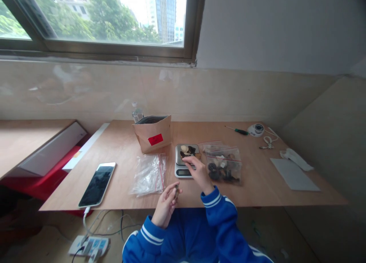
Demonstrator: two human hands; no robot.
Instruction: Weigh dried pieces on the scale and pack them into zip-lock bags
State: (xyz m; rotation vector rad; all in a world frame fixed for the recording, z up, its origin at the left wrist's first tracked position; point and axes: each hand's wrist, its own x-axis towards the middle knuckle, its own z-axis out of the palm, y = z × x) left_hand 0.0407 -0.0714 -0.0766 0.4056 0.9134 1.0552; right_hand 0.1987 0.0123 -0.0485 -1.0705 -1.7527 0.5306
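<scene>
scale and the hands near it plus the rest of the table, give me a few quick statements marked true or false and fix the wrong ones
1. The right hand reaches over the scale. True.
2. The left hand is empty. False: the left hand holds a small brown piece.
3. The paper bag bears a red label. True.
4. The screwdriver lies left of the paper bag. False: the screwdriver is far to its right.
5. A white cable is plugged into the phone. True.

Daylight glares through the window; lower corners seem blurred.
</scene>
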